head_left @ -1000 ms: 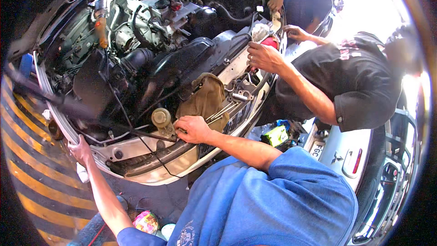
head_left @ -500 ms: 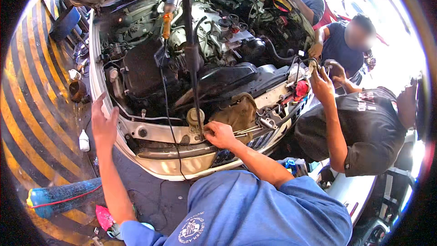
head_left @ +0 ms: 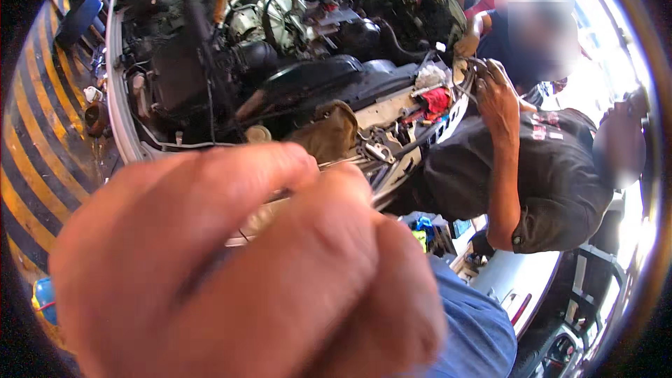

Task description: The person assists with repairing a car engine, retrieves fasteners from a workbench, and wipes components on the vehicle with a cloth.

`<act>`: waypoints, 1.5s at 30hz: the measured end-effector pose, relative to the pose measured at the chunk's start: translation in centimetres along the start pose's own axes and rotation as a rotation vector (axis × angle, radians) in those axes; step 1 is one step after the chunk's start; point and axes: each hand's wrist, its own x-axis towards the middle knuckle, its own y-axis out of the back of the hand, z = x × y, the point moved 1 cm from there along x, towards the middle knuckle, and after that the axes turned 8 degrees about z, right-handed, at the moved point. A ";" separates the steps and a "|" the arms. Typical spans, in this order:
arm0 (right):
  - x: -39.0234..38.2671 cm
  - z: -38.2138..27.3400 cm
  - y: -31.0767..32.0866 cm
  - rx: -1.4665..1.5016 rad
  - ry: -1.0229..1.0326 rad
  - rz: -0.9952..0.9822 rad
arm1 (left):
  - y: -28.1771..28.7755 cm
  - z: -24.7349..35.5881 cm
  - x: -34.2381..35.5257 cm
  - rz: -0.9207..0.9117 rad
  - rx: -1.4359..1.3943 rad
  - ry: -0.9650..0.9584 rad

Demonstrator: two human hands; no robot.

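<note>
My left hand (head_left: 259, 266) looms very close, large and blurred, over the lower left and middle. Its fingers are curled and pressed together; whatever they may pinch is hidden. My right hand does not show. Behind the raised hand lies the front of a car's open engine bay. A brown cloth-like piece (head_left: 329, 133) rests on its front panel, beside a round cream-coloured cap (head_left: 258, 134). Metal tools (head_left: 380, 152) lie to the right of the cloth. Part of my blue shirt (head_left: 469, 308) shows below.
A dark prop rod (head_left: 192, 3) crosses the engine bay near an orange-handled lamp or tool (head_left: 222, 0). At the right, a co-worker in a dark shirt (head_left: 553, 196) reaches over the car's front corner, near a red cloth (head_left: 436, 101). Other people stand farther back.
My left hand has come up from the car's left edge to close before the view, its fingers now curled. My right hand has gone out of sight. The view has shifted right.
</note>
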 end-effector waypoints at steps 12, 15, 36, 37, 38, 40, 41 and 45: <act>-0.2 0.2 0.4 0.000 0.107 0.087 | -3.6 4.6 3.0 -0.165 -0.161 -0.141; -0.2 0.1 0.4 -0.010 0.105 0.074 | -3.6 4.5 2.8 -0.194 -0.158 -0.129; -0.5 0.4 -0.9 -0.017 0.151 0.130 | -1.3 2.6 -0.4 -0.213 -0.079 0.013; -0.4 0.6 -0.7 -0.030 0.117 0.151 | -1.1 2.2 -0.5 -0.214 -0.070 0.016; -0.4 0.5 -0.7 -0.037 0.112 0.158 | -0.9 2.1 -0.6 -0.220 -0.060 0.021; -0.5 0.3 -0.6 0.006 0.106 0.155 | -0.7 2.3 -0.8 -0.236 -0.079 0.020; -0.5 0.2 -0.6 -0.002 0.084 0.135 | -0.8 2.5 -1.0 -0.241 -0.085 0.015; -0.6 0.2 -0.2 -0.022 0.115 0.174 | -0.6 3.1 -1.1 -0.251 -0.099 0.005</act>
